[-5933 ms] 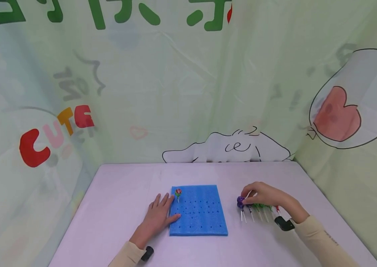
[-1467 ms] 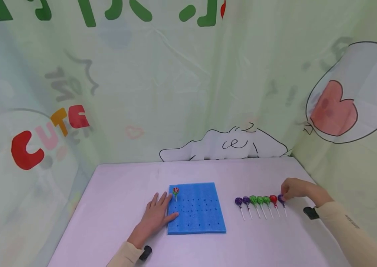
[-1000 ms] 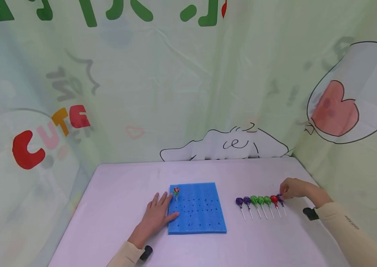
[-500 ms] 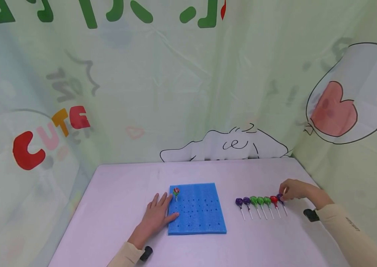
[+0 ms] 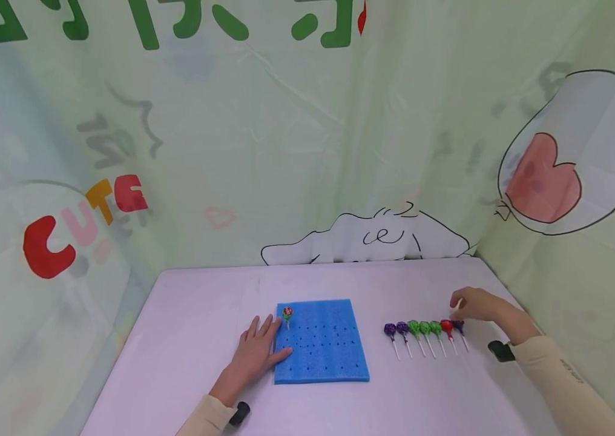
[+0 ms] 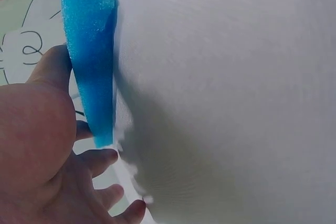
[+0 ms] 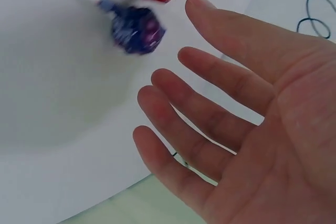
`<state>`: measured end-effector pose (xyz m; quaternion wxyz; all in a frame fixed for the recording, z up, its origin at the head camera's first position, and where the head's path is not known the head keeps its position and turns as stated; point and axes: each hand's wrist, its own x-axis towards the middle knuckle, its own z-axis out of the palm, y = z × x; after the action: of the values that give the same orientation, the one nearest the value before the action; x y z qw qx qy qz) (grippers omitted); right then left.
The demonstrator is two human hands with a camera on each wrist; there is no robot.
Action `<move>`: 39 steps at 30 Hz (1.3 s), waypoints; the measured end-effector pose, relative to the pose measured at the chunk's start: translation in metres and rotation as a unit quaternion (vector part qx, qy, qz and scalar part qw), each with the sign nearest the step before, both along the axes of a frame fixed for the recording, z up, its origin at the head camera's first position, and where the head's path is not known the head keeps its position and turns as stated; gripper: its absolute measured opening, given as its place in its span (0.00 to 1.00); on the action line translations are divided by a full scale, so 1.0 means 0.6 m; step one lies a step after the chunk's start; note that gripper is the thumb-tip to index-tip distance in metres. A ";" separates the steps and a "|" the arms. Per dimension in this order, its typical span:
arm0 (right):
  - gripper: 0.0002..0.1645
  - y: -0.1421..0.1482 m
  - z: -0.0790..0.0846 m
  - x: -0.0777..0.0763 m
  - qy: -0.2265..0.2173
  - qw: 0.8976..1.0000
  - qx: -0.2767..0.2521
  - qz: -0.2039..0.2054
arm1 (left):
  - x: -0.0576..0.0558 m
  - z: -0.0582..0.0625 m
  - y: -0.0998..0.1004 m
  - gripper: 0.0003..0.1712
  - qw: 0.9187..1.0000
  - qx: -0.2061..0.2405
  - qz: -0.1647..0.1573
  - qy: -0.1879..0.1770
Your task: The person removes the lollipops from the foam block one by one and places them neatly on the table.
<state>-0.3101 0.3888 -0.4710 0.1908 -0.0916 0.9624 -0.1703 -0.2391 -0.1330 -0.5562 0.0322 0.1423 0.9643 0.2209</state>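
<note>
My left hand (image 5: 253,356) rests with spread fingers on the left edge of a blue foam board (image 5: 329,357) dotted with small holes. A red-and-green wrapped lollipop (image 5: 287,313) stands in the board's far left corner. To the right, several lollipops lie in a row, sticks toward me: two purple (image 5: 390,329), then green (image 5: 424,327), one red (image 5: 447,326) and a purple one (image 5: 458,326) at the right end. Just above that last one hovers my right hand (image 5: 479,306); in the right wrist view its loosely bent fingers (image 7: 199,108) hold nothing, apart from the purple lollipop (image 7: 137,31).
The table (image 5: 209,303) is covered in pale cloth. Printed curtains (image 5: 286,151) hang behind it and along both sides. A black wrist camera (image 5: 502,351) sits at the right cuff, another (image 5: 239,414) at the left.
My right hand has gone from the row's left end to its right end. Over the last half second it has let go of the rightmost purple lollipop. The left hand stays put.
</note>
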 end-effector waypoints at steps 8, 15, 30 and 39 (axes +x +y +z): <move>0.20 -0.038 0.004 0.008 0.048 0.998 -0.026 0.006 | 0.001 -0.001 0.001 0.48 1.000 0.004 0.001 0.004; 0.20 -0.074 -0.015 0.014 0.090 0.994 -0.060 0.007 | 0.004 -0.002 0.001 0.48 1.000 0.010 0.002 0.005; 0.20 -0.166 -0.032 0.032 0.123 0.985 -0.119 0.003 | 0.003 0.000 0.004 0.47 1.000 0.006 0.004 -0.002; 0.19 -0.230 -0.037 0.036 0.136 0.982 -0.134 0.015 | 0.002 -0.003 0.000 0.47 1.000 0.011 0.008 0.000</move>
<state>-0.2888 0.2510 -0.4930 0.0470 -0.1527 0.9465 -0.2805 -0.2377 -0.1330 -0.5579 0.0284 0.1350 0.9628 0.2322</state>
